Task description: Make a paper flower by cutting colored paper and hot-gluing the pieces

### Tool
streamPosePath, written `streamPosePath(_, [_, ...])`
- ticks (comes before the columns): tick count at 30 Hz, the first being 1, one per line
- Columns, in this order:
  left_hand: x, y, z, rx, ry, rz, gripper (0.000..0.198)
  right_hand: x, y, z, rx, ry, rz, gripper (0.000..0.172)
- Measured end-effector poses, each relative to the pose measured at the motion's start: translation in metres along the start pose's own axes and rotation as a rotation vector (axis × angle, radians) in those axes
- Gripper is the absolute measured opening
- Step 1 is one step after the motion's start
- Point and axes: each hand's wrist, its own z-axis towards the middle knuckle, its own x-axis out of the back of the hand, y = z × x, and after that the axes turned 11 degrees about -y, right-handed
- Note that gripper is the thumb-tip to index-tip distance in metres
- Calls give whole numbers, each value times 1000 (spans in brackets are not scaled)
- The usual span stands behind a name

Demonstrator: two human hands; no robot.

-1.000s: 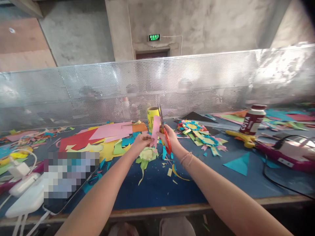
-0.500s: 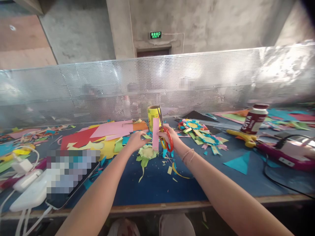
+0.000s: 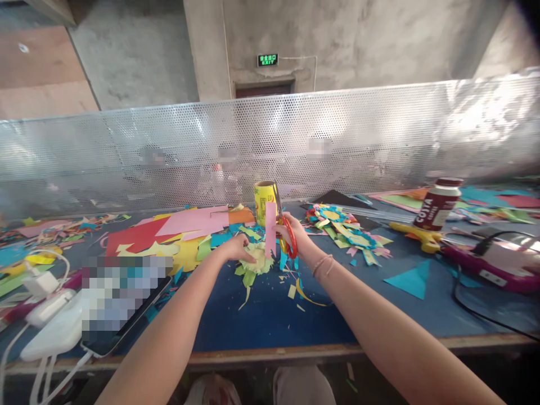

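My right hand (image 3: 291, 230) holds red-handled scissors (image 3: 291, 239), their dark blades pointing up, together with an upright pink paper strip (image 3: 270, 230). Just left of it, my left hand (image 3: 239, 249) reaches down to a pale green paper flower (image 3: 258, 257) on the table, thumb on its edge; whether the fingers grip it is hard to make out. Green paper leaves (image 3: 248, 277) stick out below the flower. Behind the strip stands a yellow can (image 3: 265, 194).
A phone (image 3: 126, 304) and white chargers (image 3: 46, 306) lie at left. Pink paper (image 3: 194, 220) and red paper (image 3: 135, 235) are spread behind them. To the right are a colourful paper wreath (image 3: 331, 216), a yellow tool (image 3: 428, 241), a Costa bottle (image 3: 439, 205) and a purple power strip (image 3: 476, 269).
My left hand has lowered from above the green flower onto its left side. The pink strip has shifted slightly right with my right hand.
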Motion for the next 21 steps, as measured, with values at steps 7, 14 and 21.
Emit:
streamPosePath(7, [7, 1, -1, 22, -9, -316, 48, 7, -4, -2, 38, 93, -39, 29])
streamPosePath(14, [17, -7, 11, -131, 378, -596, 53, 14, -1, 4, 62, 154, -90, 31])
streamPosePath(21, [22, 1, 8, -269, 484, -770, 30, 13, -1, 2, 119, 113, -149, 33])
